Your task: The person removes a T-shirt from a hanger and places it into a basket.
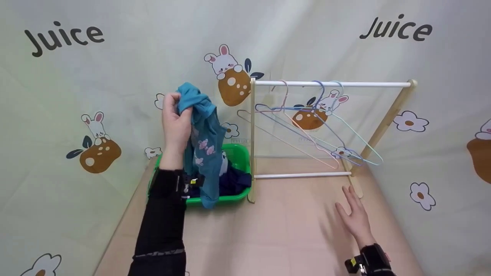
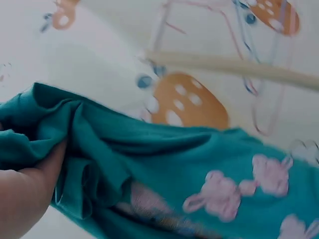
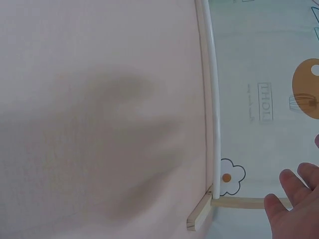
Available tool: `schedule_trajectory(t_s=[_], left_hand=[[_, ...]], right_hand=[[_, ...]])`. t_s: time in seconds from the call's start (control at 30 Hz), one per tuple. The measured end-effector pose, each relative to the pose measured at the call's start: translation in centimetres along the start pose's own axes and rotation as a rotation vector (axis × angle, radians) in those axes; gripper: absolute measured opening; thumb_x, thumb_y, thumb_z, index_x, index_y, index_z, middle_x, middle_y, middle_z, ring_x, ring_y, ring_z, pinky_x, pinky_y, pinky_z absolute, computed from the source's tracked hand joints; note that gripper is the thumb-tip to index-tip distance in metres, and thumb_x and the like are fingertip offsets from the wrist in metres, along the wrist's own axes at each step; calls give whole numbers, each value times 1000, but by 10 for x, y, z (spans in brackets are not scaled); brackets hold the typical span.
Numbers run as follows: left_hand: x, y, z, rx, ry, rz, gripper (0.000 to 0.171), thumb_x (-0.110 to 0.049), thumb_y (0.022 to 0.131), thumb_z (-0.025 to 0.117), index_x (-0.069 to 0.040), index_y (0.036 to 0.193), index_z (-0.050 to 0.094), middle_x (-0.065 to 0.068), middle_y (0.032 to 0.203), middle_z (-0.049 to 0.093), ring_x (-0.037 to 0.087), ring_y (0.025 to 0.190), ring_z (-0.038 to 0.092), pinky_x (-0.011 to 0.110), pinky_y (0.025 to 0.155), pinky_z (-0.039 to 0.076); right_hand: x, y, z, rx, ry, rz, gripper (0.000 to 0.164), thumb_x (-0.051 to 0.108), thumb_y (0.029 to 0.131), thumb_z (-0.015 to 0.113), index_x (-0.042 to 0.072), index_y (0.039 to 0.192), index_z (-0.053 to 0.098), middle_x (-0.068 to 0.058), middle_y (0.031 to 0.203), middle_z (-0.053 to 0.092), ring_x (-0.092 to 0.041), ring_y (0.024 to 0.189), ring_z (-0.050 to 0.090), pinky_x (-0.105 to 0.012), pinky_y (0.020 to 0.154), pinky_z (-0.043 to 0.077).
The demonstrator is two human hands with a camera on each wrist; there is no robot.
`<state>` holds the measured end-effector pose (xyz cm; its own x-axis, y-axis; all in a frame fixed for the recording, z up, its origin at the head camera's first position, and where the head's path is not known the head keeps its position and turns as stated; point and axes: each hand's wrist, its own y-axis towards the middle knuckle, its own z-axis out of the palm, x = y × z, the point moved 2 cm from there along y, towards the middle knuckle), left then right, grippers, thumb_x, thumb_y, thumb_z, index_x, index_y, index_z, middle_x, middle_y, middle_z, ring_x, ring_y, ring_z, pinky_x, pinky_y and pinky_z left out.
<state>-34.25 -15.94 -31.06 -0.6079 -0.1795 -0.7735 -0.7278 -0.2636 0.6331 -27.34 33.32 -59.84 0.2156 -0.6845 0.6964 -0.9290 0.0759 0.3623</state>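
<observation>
My left hand (image 1: pixel 177 124) pinches a teal garment (image 1: pixel 209 132) between thumb and fingers near its bunched top. The cloth hangs down in front of the green basket (image 1: pixel 241 153), its lower end overlapping the basket's front rim in the head view. Pink rabbit-shaped patches (image 2: pixel 219 196) show on the fabric in the left wrist view. My right hand (image 1: pixel 356 216) holds nothing; its fingers are spread, low in front of the rack's right foot. In the right wrist view, the right hand's fingers (image 3: pixel 294 186) appear at the lower right edge.
A small wooden rack with a white top rail (image 1: pixel 364 84) stands right of the basket. A pink hanger (image 1: pixel 285 99), a blue hanger (image 1: pixel 320 96) and a light green hanger (image 1: pixel 356 134) hang from it. Dark navy cloth (image 1: pixel 236 182) lies in the basket. Printed curtains surround the table (image 1: pixel 268 230).
</observation>
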Motion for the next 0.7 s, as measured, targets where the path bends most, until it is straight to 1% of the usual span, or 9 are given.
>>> schedule_trajectory(t_s=[0.1,0.17,0.23,0.3,0.37,0.47,0.57,0.63,0.7], left_hand=[[31,-12,-8,49,262,-64,10,-4,98,53,-5,106,47,8,101,47,23,95,47,32,81,36],[53,-23,-11,83,399,-118,12,-6,96,54,-5,106,46,9,98,49,25,90,48,34,78,37],[75,-35,-13,125,492,-185,14,-6,94,54,-5,105,45,10,92,48,28,84,48,36,73,38],[95,-49,-13,183,563,-258,14,-6,94,53,-5,105,45,13,88,49,30,79,50,38,69,39],[114,-64,-13,254,645,-310,14,-7,94,53,-4,106,47,15,88,52,32,80,53,41,69,42],[139,-89,-11,375,788,-347,18,-10,95,56,-2,112,53,20,100,60,36,93,58,50,79,46],[157,-115,-8,498,921,-362,25,-14,95,62,-3,117,58,19,114,63,39,109,56,61,93,40],[166,-130,-6,584,995,-363,29,-18,95,64,-4,119,59,19,117,62,41,114,54,67,96,35],[174,-143,-4,662,1056,-369,36,-27,95,65,-4,123,60,19,121,62,42,117,52,70,99,31]], right_hand=[[-1,-1,1,7,-3,5,59,16,94,65,-2,146,43,-31,154,27,-54,138,26,-68,106,25],[-2,-1,0,4,-4,5,59,15,94,65,-3,146,43,-32,153,27,-54,138,26,-68,105,25],[-2,-2,0,3,-3,5,59,15,94,66,-3,146,43,-32,153,27,-54,138,26,-68,105,25],[-3,-2,0,3,-7,3,59,15,94,66,-2,146,43,-32,153,27,-55,137,26,-68,105,25],[-4,-3,1,3,-9,0,60,16,94,66,-3,146,43,-32,153,27,-55,137,26,-69,105,25],[-5,-4,2,1,-15,-4,59,16,93,66,-3,145,44,-33,153,28,-55,137,27,-69,104,26],[-5,-5,3,-3,-20,-5,59,15,93,67,-4,144,44,-33,152,29,-55,136,28,-69,104,26],[-5,-6,3,-2,-16,3,59,14,92,67,-4,144,44,-33,152,29,-55,136,28,-69,104,26],[-5,-7,4,1,-12,9,60,16,93,67,-3,145,44,-33,152,29,-55,136,28,-69,104,26]])
